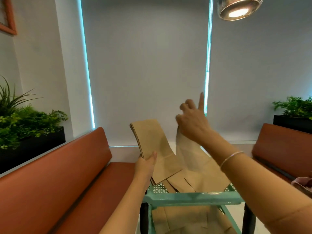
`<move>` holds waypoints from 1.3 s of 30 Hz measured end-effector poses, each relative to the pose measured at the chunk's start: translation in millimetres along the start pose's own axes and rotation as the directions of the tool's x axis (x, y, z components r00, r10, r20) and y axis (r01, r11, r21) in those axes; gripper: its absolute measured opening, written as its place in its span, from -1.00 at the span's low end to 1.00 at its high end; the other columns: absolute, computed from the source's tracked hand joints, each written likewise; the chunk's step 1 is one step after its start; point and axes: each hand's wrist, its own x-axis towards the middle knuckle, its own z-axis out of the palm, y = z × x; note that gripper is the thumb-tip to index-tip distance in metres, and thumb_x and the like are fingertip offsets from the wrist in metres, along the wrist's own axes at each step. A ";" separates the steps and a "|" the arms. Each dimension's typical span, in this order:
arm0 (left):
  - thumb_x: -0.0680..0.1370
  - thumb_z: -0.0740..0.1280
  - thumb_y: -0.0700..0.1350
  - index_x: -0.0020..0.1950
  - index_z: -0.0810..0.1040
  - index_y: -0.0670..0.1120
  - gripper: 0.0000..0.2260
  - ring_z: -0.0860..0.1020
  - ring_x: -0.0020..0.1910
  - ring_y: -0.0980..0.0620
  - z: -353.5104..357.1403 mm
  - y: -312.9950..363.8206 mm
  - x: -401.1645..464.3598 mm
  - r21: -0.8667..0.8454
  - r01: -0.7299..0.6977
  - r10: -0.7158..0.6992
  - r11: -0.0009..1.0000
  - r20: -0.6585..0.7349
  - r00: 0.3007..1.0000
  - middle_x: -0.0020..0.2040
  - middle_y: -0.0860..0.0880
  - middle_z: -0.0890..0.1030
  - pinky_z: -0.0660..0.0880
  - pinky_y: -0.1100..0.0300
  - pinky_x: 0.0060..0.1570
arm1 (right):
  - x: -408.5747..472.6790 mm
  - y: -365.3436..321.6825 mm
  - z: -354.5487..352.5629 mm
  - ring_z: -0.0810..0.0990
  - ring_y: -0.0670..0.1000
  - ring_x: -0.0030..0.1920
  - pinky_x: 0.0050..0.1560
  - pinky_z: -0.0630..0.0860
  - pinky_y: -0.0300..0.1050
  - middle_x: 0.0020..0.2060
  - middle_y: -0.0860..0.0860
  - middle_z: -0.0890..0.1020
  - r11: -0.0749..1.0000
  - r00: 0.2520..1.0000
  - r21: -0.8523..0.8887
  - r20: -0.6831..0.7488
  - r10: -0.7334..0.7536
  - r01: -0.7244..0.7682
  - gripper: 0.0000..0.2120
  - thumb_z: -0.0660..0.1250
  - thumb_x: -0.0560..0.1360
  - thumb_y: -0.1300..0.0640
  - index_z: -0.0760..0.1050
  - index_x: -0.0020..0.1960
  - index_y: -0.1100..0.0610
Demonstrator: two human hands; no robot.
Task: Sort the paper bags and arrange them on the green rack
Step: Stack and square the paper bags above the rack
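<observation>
rack sits right under both wrists, loose bags on top. left hand grips a flat stack by its edge; right hand pinches a limp bag, though that grip's half hidden. Light, floppy paper, so hold near an edge

I see my left hand gripping a stack of flat paper bags, tilted up above the green rack. My right hand is raised to its right, index finger extended, other fingers curled, a bracelet on the wrist. More paper bags lie on the rack's shelves, orange benches flanking.
</observation>
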 end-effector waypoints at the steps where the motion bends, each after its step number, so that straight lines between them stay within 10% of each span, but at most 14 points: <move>1: 0.55 0.32 -0.03 0.14 0.53 -0.09 -0.79 0.56 0.03 0.00 0.4 -0.2 -0.5 0.060 -0.018 0.018 0.998 0.002 1.000 0.00 0.00 0.61 0.47 0.14 0.06 | 0.9 -12.5 2.4 0.40 0.31 0.22 0.24 -0.42 0.44 0.01 0.27 0.54 0.999 1.000 0.038 0.004 -0.018 0.018 -0.77 0.18 0.38 0.30 0.62 -0.21 0.19; 3: 0.56 0.27 0.05 0.20 0.51 -0.09 -0.70 0.54 0.10 -0.02 1.0 0.2 -0.9 0.137 -0.047 0.044 0.990 0.028 0.999 0.07 -0.01 0.59 0.46 0.12 0.12 | -1.6 -38.7 11.3 0.32 0.31 0.33 0.26 -0.41 0.39 0.16 0.28 0.49 0.997 0.999 0.081 0.050 -0.018 0.014 -0.85 0.26 0.43 0.27 0.61 -0.15 0.18; 8: 0.56 0.14 0.17 0.30 0.45 -0.03 -0.59 0.51 0.18 -0.02 1.1 9.8 -9.2 0.064 -0.037 0.031 0.997 0.084 0.996 0.17 -0.02 0.57 0.45 0.03 0.23 | -9.2 -80.6 39.2 0.52 0.34 0.13 0.13 0.42 0.38 0.13 0.26 0.55 0.930 0.988 0.332 0.036 0.152 -0.156 -0.85 0.54 0.25 0.21 0.63 -0.23 0.05; 14: 0.45 0.24 0.16 0.26 0.46 0.04 -0.59 0.51 0.16 0.17 -0.3 10.6 -10.8 -0.024 -0.157 0.158 0.987 0.236 0.959 0.14 0.12 0.57 0.47 0.34 0.08 | -22.6 -87.7 58.1 0.44 0.17 0.27 0.19 0.48 0.01 0.38 0.14 0.32 0.590 0.961 0.765 0.135 0.242 -0.256 -0.62 0.35 0.48 0.17 0.46 0.29 0.01; 18: 0.53 0.32 -0.09 0.20 0.50 0.00 -0.75 0.55 0.01 0.18 0.8 8.2 -10.4 -0.038 -0.117 0.122 0.992 0.200 0.972 0.05 0.07 0.62 0.50 0.39 -0.10 | -23.5 -77.9 57.1 0.36 0.07 0.33 0.34 0.36 0.02 0.38 0.07 0.29 0.207 0.828 0.866 0.326 0.456 -0.455 -0.28 0.42 0.44 0.05 0.14 0.48 0.08; 23: 0.52 0.35 -0.13 0.15 0.53 -0.07 -0.79 0.57 -0.01 0.13 1.4 8.5 -9.5 -0.072 -0.073 0.083 0.995 0.139 0.987 -0.02 0.07 0.62 0.47 0.36 -0.09 | -37.7 -64.5 65.1 0.42 0.16 0.28 0.24 0.42 0.06 0.33 0.13 0.40 -0.098 0.550 0.670 0.676 0.490 -0.736 -0.32 0.30 0.48 -0.15 0.14 0.46 0.11; 29: 0.54 0.32 -0.13 0.23 0.53 -0.14 -0.74 0.58 0.12 -0.04 0.2 11.5 -11.8 -0.110 0.012 0.006 0.994 0.157 0.988 0.10 -0.07 0.63 0.49 0.00 0.21 | -51.2 -69.1 69.3 0.53 0.01 0.00 0.02 0.53 -0.07 0.05 0.00 0.56 -0.053 0.638 0.702 0.674 0.373 -0.710 -0.57 0.36 0.44 -0.14 0.38 0.18 0.08; 39: 0.50 0.29 -0.29 -0.03 0.60 -0.21 -0.88 0.60 -0.11 -0.13 -1.0 15.9 -13.4 -0.083 0.068 -0.058 0.994 0.123 0.991 -0.15 -0.18 0.63 0.55 0.03 -0.12 | -51.0 -86.6 66.4 0.49 0.00 0.07 0.05 0.49 -0.07 0.12 0.01 0.50 0.085 0.717 0.759 0.565 0.409 -0.646 -0.45 0.36 0.45 -0.12 0.28 0.32 0.08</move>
